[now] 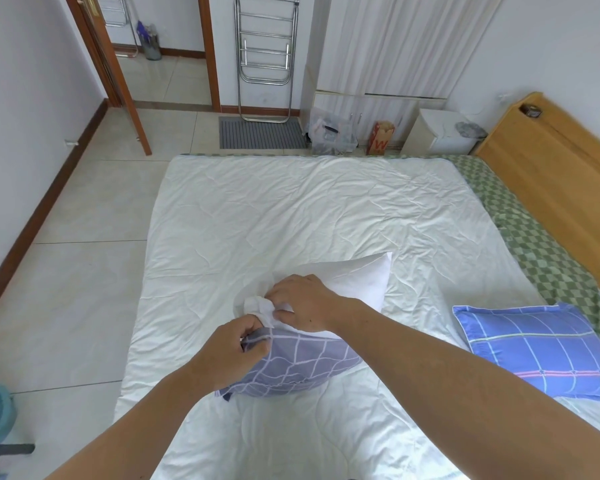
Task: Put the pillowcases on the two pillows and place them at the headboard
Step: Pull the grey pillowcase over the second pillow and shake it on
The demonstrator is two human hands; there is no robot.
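Grey-checked pillowcase (291,365) covers only the pillow's near end; your left hand (227,351) pinches its hem, and just right of those fingers your right hand (305,303) grips the white pillow (357,282). Lose that corner and it bunches. Farther right, the blue-cased pillow (541,348) lies short of the headboard (551,174).

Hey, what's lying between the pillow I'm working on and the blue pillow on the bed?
Only bare white quilt separates the half-covered pillow from the blue pillow; the head view shows nothing on it.
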